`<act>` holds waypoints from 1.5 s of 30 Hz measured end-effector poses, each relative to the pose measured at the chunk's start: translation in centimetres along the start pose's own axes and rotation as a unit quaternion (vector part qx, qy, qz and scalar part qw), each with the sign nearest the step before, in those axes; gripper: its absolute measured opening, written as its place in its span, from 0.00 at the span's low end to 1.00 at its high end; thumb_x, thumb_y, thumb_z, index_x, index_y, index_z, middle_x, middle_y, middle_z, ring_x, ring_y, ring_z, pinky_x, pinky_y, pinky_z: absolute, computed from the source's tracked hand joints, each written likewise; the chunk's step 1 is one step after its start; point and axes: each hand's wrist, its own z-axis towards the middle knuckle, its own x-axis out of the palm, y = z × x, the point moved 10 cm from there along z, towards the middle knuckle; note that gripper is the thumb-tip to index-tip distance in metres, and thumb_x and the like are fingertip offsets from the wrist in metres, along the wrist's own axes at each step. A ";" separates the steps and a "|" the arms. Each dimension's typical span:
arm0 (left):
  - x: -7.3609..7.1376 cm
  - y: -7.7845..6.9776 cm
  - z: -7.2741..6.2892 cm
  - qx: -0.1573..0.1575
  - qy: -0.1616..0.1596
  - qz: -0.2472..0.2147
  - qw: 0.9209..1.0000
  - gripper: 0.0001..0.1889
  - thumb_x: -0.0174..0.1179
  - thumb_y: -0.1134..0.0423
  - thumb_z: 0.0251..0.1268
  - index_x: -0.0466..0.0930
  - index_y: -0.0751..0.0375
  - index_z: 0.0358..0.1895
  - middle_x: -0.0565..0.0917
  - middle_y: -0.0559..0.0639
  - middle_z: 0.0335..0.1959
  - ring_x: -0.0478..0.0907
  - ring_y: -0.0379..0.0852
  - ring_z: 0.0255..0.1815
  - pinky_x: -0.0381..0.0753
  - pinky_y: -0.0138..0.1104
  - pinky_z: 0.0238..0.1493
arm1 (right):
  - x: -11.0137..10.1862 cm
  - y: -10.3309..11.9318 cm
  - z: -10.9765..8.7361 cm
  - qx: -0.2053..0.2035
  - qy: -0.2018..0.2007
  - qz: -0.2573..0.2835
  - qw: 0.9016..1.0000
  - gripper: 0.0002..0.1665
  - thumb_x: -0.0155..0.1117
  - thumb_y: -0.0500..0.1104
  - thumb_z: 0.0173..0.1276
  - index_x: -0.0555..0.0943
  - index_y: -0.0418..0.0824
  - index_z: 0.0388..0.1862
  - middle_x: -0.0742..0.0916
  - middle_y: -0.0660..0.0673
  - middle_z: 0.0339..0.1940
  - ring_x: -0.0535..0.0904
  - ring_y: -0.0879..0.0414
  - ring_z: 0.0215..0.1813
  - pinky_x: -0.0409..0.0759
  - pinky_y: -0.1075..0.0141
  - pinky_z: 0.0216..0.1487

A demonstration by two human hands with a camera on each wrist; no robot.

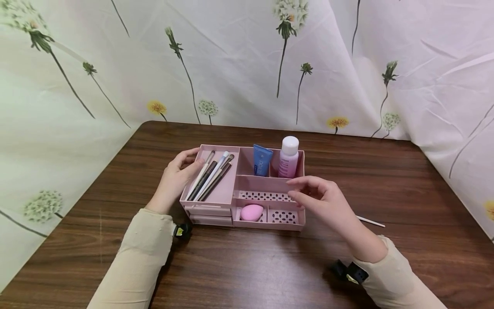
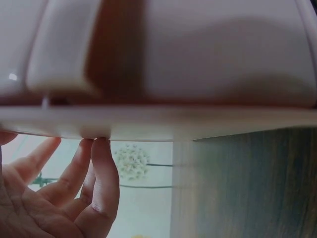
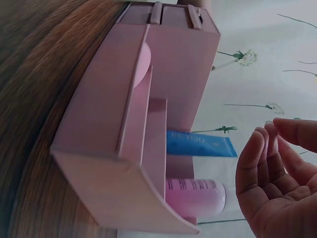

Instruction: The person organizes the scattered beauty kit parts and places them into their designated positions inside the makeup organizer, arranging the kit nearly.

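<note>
A pink desktop organizer [image 1: 270,184] stands on the table. My left hand [image 1: 173,178] holds its left wall, thumb over the rim and fingertips against the outside, as the left wrist view also shows. In its top left tray lie several makeup brushes and dark pencil-like sticks [image 1: 210,178]. A blue tube [image 1: 262,161] and a pink bottle with white cap [image 1: 288,159] stand in the back compartments. The pink makeup sponge [image 1: 251,213] sits in a front compartment. Above the organizer's right side hovers my right hand [image 1: 322,197], fingers loosely bent, nothing visible between them.
On the brown wooden table [image 1: 247,266], a thin white stick [image 1: 370,221] lies to the right, partly hidden by the right forearm. Two small drawers [image 1: 211,216] are under the brush tray. A flower-printed cloth [image 1: 239,64] hangs behind and beside the table.
</note>
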 end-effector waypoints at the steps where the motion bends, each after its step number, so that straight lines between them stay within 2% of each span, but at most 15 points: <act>1: 0.0 0.0 0.0 0.000 0.001 0.000 1.000 0.27 0.56 0.51 0.73 0.69 0.58 0.71 0.77 0.67 0.59 0.74 0.58 0.58 0.69 0.43 0.57 | -0.1 -0.1 -0.1 -0.004 0.000 -0.006 1.000 0.14 0.68 0.40 0.67 0.84 0.39 0.50 0.85 0.45 0.29 0.82 0.54 0.31 0.81 0.65 0.34; 4: 0.0 -0.1 -0.1 -0.001 0.004 -0.003 1.000 0.27 0.56 0.51 0.73 0.69 0.57 0.71 0.77 0.66 0.60 0.74 0.58 0.58 0.69 0.43 0.58 | -0.6 -0.1 -0.4 -0.016 -0.002 -0.021 1.000 0.13 0.69 0.39 0.66 0.85 0.39 0.49 0.86 0.46 0.31 0.83 0.53 0.31 0.81 0.66 0.34; 9: 0.0 0.1 -0.1 -0.005 0.005 -0.007 1.000 0.28 0.56 0.49 0.73 0.69 0.56 0.71 0.77 0.66 0.60 0.74 0.58 0.58 0.70 0.43 0.58 | -1.5 -0.2 -0.9 -0.033 -0.009 -0.056 0.998 0.12 0.69 0.40 0.66 0.86 0.41 0.48 0.88 0.44 0.34 0.80 0.58 0.29 0.79 0.68 0.32; 16: 0.2 0.4 -0.2 -0.008 0.008 -0.011 1.000 0.29 0.56 0.48 0.73 0.68 0.55 0.72 0.76 0.65 0.61 0.74 0.58 0.59 0.69 0.44 0.59 | -3.1 -0.5 -1.4 -0.050 -0.020 -0.123 0.991 0.12 0.70 0.38 0.64 0.86 0.39 0.47 0.87 0.46 0.31 0.78 0.62 0.29 0.77 0.69 0.32; 28: 0.2 0.2 -0.2 -0.007 0.005 -0.012 1.000 0.29 0.57 0.48 0.72 0.69 0.55 0.71 0.77 0.65 0.60 0.74 0.57 0.57 0.70 0.42 0.56 | -5.6 -2.7 -1.1 -0.009 -0.006 -0.169 0.986 0.15 0.72 0.43 0.63 0.86 0.43 0.49 0.88 0.47 0.33 0.81 0.62 0.33 0.79 0.68 0.35; 33: 0.1 0.3 -0.1 -0.008 0.007 -0.012 1.000 0.28 0.56 0.49 0.73 0.68 0.56 0.72 0.76 0.66 0.61 0.74 0.58 0.59 0.70 0.44 0.59 | -6.4 -4.0 -0.5 0.003 0.015 -0.213 0.977 0.16 0.73 0.47 0.63 0.85 0.44 0.49 0.88 0.49 0.33 0.81 0.60 0.36 0.79 0.68 0.40; 37: 0.0 0.2 -0.1 -0.008 0.008 -0.011 1.000 0.28 0.56 0.50 0.73 0.68 0.56 0.72 0.76 0.66 0.61 0.74 0.59 0.60 0.70 0.46 0.60 | -6.8 -5.2 -0.1 0.019 0.043 -0.251 0.967 0.19 0.73 0.48 0.62 0.85 0.40 0.49 0.88 0.48 0.36 0.82 0.58 0.38 0.79 0.66 0.40; 45: 0.0 0.2 -0.1 -0.009 0.011 -0.010 1.000 0.29 0.55 0.48 0.73 0.67 0.55 0.72 0.75 0.66 0.62 0.74 0.59 0.60 0.70 0.47 0.60 | -7.3 -7.9 0.2 0.052 0.098 -0.295 0.949 0.22 0.77 0.46 0.55 0.84 0.37 0.46 0.89 0.47 0.35 0.81 0.58 0.37 0.76 0.63 0.39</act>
